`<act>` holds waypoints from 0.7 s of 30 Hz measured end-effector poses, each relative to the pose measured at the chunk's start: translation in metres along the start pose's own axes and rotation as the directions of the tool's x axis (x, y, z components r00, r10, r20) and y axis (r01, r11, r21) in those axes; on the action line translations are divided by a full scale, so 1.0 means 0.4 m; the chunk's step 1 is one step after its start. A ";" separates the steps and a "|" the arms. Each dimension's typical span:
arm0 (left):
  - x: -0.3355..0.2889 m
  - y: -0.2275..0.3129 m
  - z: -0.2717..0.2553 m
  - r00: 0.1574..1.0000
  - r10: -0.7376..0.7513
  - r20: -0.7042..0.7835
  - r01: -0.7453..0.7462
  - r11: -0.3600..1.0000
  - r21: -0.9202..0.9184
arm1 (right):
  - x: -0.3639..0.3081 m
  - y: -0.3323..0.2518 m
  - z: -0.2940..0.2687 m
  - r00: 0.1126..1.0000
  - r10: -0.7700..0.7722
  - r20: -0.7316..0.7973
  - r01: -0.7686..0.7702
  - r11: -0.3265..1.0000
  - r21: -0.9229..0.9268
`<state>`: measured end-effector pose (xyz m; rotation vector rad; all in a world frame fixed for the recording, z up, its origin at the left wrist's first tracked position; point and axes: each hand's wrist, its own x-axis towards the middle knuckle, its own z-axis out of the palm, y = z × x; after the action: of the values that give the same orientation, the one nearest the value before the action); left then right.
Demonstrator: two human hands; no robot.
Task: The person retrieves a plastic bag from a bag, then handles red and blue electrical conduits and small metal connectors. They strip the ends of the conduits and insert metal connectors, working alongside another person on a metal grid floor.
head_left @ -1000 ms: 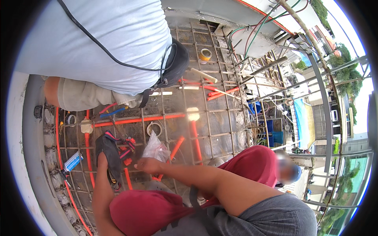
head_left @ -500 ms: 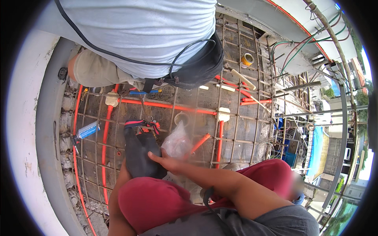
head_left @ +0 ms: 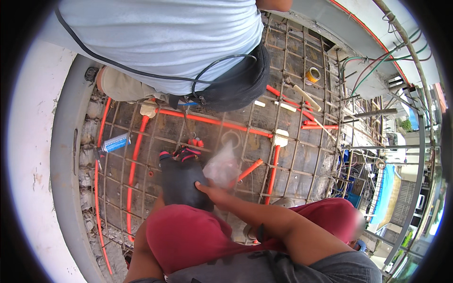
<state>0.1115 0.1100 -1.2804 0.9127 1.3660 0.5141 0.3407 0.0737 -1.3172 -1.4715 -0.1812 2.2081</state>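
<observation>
Right hand (head_left: 212, 191) gripping clear plastic bag (head_left: 222, 166), touching black bag (head_left: 181, 181), left hand hidden, rebar grid (head_left: 302, 155) open beyond

In front of your knees a black fabric pouch (head_left: 181, 181) with red trim at its top end rests on the steel mesh, its long side running away from you. Just beside it on the right, touching it, sits a crumpled clear plastic bag (head_left: 221, 165), puffed up and tilted.

so i count one black fabric bag (head_left: 183, 183), one clear plastic bag (head_left: 222, 166), one blue spray can (head_left: 114, 143), one yellow tape roll (head_left: 312, 75).
</observation>
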 end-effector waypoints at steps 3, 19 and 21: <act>-0.015 0.002 0.003 1.000 0.005 0.007 -0.005 1.000 0.010 | -0.027 0.019 -0.006 0.998 -0.015 0.069 0.012 0.999 0.035; 0.015 0.014 0.064 0.998 -0.003 0.056 0.000 0.998 0.060 | 0.008 0.045 -0.094 0.992 0.058 0.112 -0.066 0.995 0.072; 0.014 0.013 0.065 0.998 -0.004 0.064 0.000 0.998 0.062 | 0.041 0.066 -0.106 0.990 0.069 0.120 -0.078 0.994 0.075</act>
<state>0.1385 0.1108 -1.2810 0.9706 1.3309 0.4397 0.3655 0.0517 -1.3582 -1.3270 -0.0773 2.3341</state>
